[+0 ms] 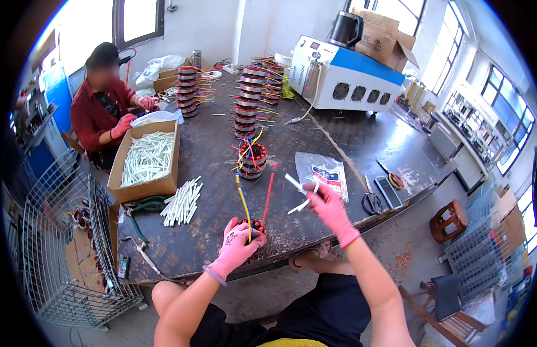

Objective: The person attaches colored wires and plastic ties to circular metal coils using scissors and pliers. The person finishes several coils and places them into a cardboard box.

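My left hand (239,247) is closed around a small wound motor stator (256,226) at the table's near edge. From it rise a yellow wire (244,202) with a blue part and a red wire (269,194). To its right, my pink-gloved right hand (329,213) is raised over the table, its fingers pinching thin white sleeving tubes (294,183); how many is hard to make out. A loose pile of similar tubes (182,202) lies left of the stator. Ahead of my left hand stands a short stack of stators (252,165) with coloured leads.
A cardboard box (144,192) of white tubes stands at left, near pliers (148,205). Taller stator stacks (245,113) rise behind. At right lie a plastic bag (320,170), scissors (371,201) and a phone (388,192). A co-worker (101,104) sits far left; a white-and-blue machine (349,75) stands behind.
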